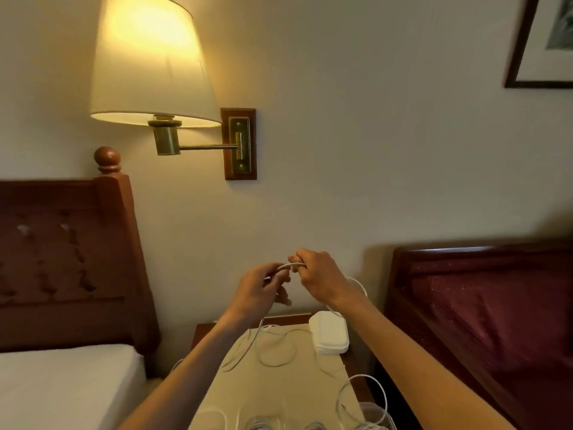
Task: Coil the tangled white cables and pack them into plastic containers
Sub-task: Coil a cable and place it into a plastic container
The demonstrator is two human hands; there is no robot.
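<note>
Both hands are raised above the bench (335, 372). The right hand (319, 279) has its grip curled tight round a bunched bit of white cable (290, 266); the left hand (259, 288), just beside it, pinches the same cable between thumb and fingers. From the two grips the cable hangs down and lies in loose loops on the bench below. A white box (328, 336) sits below the right grip, and clear containers (370, 412) show at the near edge, blurred. The cable looks light, thin and limp, likely to spring out of its coil, so it is best held at the bundle itself with each loop pinched as it is laid.
</note>
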